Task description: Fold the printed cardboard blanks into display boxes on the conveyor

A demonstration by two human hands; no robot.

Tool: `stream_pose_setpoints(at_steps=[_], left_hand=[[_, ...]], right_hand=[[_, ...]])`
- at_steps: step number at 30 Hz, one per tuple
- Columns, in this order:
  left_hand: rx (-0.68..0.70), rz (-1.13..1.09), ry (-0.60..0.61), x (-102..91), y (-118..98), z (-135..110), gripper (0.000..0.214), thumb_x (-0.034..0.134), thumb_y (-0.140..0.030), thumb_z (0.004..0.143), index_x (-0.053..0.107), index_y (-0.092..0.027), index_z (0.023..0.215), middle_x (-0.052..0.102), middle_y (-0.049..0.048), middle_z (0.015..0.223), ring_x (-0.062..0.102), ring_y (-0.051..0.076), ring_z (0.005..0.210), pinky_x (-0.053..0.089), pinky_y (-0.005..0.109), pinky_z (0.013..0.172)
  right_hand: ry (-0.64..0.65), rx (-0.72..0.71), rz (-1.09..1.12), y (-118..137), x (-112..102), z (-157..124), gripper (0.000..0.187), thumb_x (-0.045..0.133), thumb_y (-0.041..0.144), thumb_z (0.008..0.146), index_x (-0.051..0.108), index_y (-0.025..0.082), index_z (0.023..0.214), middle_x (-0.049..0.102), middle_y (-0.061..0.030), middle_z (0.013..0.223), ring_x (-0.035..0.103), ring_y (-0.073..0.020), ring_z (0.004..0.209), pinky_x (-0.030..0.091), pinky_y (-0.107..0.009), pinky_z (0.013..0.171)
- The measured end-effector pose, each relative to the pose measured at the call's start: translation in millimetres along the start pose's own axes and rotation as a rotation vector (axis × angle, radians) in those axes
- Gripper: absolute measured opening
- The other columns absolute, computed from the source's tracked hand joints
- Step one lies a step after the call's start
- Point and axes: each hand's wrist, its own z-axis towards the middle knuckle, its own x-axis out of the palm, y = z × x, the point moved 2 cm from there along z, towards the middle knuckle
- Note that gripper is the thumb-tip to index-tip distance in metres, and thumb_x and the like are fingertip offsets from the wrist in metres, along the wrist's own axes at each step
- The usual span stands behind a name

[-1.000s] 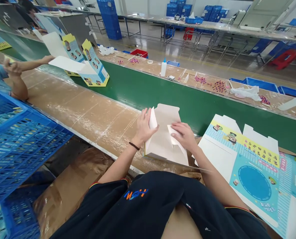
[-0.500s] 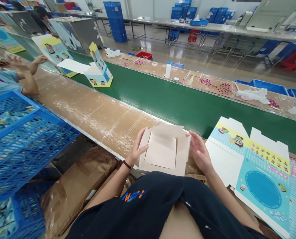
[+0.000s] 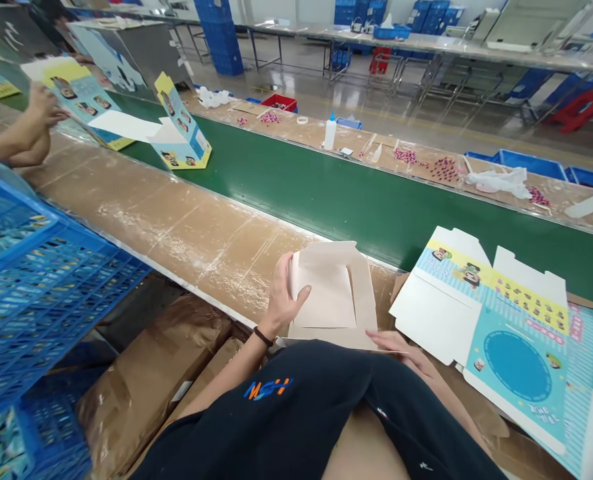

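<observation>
A folded white cardboard box (image 3: 334,293) lies on the brown bench right in front of me, plain side up with its flaps turned in. My left hand (image 3: 282,293) grips its left edge, thumb on top. My right hand (image 3: 401,350) lies at the box's near right corner, fingers stretched along the bottom edge and partly under it, half hidden by my dark sleeve. A flat printed box blank (image 3: 506,320), blue and yellow with cartoon faces, lies just to the right of the box.
A green conveyor belt (image 3: 336,193) runs behind the bench, carrying an erected printed display box (image 3: 181,137). A co-worker's hand (image 3: 41,110) holds another printed blank at far left. Blue crates (image 3: 36,280) stand at my left. A glue bottle (image 3: 329,132) and small pink parts sit beyond the belt.
The box's flaps went from open to folded in. My right hand dropped from the right flap to the near right corner; my left hand now grips the left edge.
</observation>
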Motion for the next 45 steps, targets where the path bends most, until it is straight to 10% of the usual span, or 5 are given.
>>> stream_pose_setpoints(at_steps=[8,14,32,39,45], left_hand=[[0.034,-0.181,0.215,-8.9,-0.3,10.2,0.092,0.054,-0.076,0.088,0.031,-0.024,0.16,0.037,0.0175,0.166,0.037,0.038,0.153,0.036,0.053,0.124],[-0.032,-0.289,0.241,-10.5,11.7,-0.9,0.105,0.05,-0.085,0.083,0.023,-0.024,0.164,0.029,0.0166,0.171,0.029,0.036,0.158,0.028,0.052,0.129],[0.155,0.333,-0.031,26.5,22.6,11.6,0.034,0.071,-0.044,0.088,0.075,-0.029,0.118,0.038,0.0114,0.162,0.03,0.04,0.155,0.023,0.064,0.126],[0.086,0.235,-0.181,26.0,22.4,34.9,0.097,0.084,-0.023,0.07,0.035,-0.021,0.154,0.045,0.0183,0.151,0.043,0.036,0.144,0.035,0.058,0.122],[0.18,0.342,-0.066,17.3,24.7,37.7,0.039,0.066,-0.02,0.083,0.072,-0.027,0.12,0.059,0.01,0.139,0.046,0.033,0.14,0.035,0.057,0.12]], right_hand=[[-0.509,0.4,-0.28,21.1,-5.2,72.0,0.065,0.07,0.068,0.083,0.055,0.024,0.128,0.068,-0.0072,0.1,0.057,-0.0229,0.066,0.054,-0.041,0.064],[-0.705,0.312,-0.375,9.6,-4.2,100.8,0.097,0.086,0.063,0.061,0.045,0.021,0.137,0.057,-0.0155,0.126,0.058,-0.0362,0.109,0.054,-0.054,0.093],[-0.379,-0.104,-0.3,-11.3,16.5,118.6,0.035,0.047,0.044,0.105,0.07,0.028,0.125,0.066,-0.0093,0.134,0.053,-0.0326,0.132,0.049,-0.056,0.109],[-0.241,0.073,-0.364,-11.7,-9.7,174.9,0.116,0.081,0.037,0.076,0.009,0.029,0.166,0.024,-0.0156,0.166,0.056,-0.0343,0.126,0.06,-0.047,0.087],[0.036,-0.24,-0.443,-9.7,-21.2,182.7,0.046,0.065,0.033,0.091,0.063,0.024,0.135,0.059,-0.0129,0.138,0.056,-0.0327,0.124,0.052,-0.051,0.099]])
